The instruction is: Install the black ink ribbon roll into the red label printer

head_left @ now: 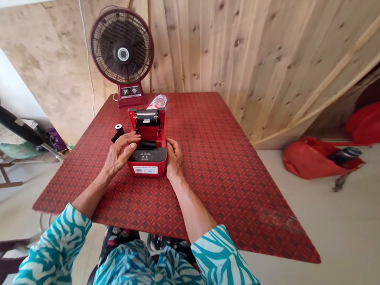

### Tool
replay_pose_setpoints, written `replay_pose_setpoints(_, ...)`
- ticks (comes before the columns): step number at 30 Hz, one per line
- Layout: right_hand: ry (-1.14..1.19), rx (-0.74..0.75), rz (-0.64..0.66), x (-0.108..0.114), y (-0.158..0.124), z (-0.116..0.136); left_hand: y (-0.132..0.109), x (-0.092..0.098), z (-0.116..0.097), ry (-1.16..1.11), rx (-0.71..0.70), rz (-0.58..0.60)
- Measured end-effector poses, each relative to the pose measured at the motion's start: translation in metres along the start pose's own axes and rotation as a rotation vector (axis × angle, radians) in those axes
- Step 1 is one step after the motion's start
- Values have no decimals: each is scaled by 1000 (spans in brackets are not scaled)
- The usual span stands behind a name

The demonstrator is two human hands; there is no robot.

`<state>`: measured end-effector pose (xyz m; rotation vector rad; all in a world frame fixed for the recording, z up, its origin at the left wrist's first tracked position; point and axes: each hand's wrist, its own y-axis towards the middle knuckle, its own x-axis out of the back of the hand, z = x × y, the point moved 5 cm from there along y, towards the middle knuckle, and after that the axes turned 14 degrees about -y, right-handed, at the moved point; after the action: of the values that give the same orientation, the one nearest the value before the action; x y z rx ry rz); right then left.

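Note:
A small red and black printer sits on the table with its lid raised, facing me. A dark roll lies inside its open compartment. My left hand is at the printer's left edge, fingers extended over the compartment's rim and thumb apart; its fingertips are partly hidden. Against the right side rests my right hand, its fingers curved around the casing. Left of the printer, a black roll with a white end stands on the table. Behind the lid lies a clear plastic bottle.
A dark red table fan stands at the table's far left corner. The table has a red patterned cover. Wooden boards line the wall behind. A red bag-like container is on the floor at right, a standing fan at left.

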<state>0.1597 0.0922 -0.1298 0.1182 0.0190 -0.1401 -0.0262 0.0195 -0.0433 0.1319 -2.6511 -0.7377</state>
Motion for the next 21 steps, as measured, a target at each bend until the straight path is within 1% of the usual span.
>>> replay_pose_setpoints(2,-4,17,4,6,-3,10,-4,-3,2,15,-59,18)
replay_pose_setpoints(3,-31,68,10,9,-5,19,-6,-3,2,26,-101,31)
replay_pose_setpoints(4,-80,151,25,13,-8,29,-9,-3,2,37,-147,47)
replay_pose_setpoints(7,-299,470,120,18,-22,60,-17,-5,5,86,-257,71)
replay_pose_setpoints(9,-453,589,180,19,-31,70,-21,-7,8,124,-294,55)
replay_pose_setpoints(11,-587,620,210,19,-34,74,-24,-8,10,153,-319,33)
replay_pose_setpoints(14,-757,595,237,17,-32,77,-26,-8,12,162,-356,-13)
replay_pose_setpoints(17,-926,570,298,12,-27,84,-28,-7,14,147,-382,-50)
replay_pose_setpoints(19,-1001,557,333,10,-23,89,-29,-7,16,136,-384,-66)
replay_pose_setpoints(21,-1026,538,361,9,-19,93,-30,-7,18,124,-376,-76)
